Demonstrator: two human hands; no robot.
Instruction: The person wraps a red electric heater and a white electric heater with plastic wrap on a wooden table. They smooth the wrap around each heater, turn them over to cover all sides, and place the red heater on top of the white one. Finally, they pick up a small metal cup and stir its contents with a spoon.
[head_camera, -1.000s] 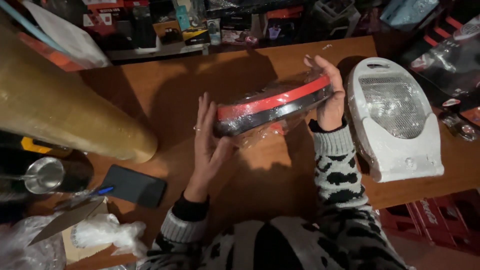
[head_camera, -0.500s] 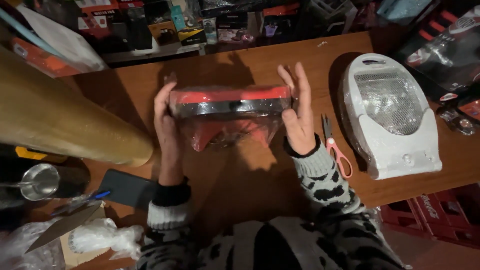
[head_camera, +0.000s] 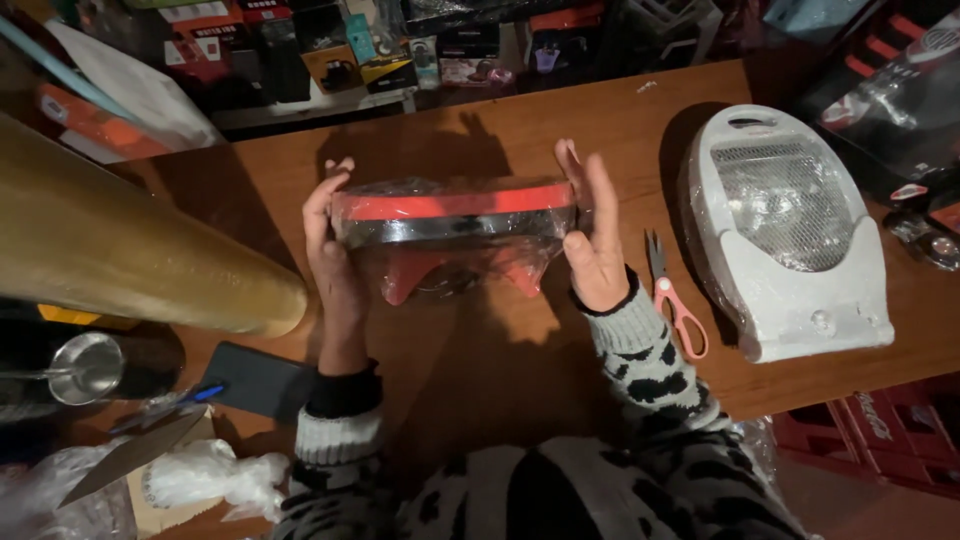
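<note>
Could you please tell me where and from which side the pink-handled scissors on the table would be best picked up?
Probably by the handle loops, from above. The scissors lie flat on the wooden table with the pink loops toward the person and the blades pointing away. They sit in the gap between the right hand and the white fan heater, so coming from either side looks cramped.

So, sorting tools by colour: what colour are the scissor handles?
Pink, seen in the head view: scissors.

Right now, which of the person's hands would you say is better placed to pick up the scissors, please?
Right. The right hand presses the end of the wrapped red-and-black item nearest the pink-handled scissors, which lie just beside its wrist; the left hand is on the far end.
</note>
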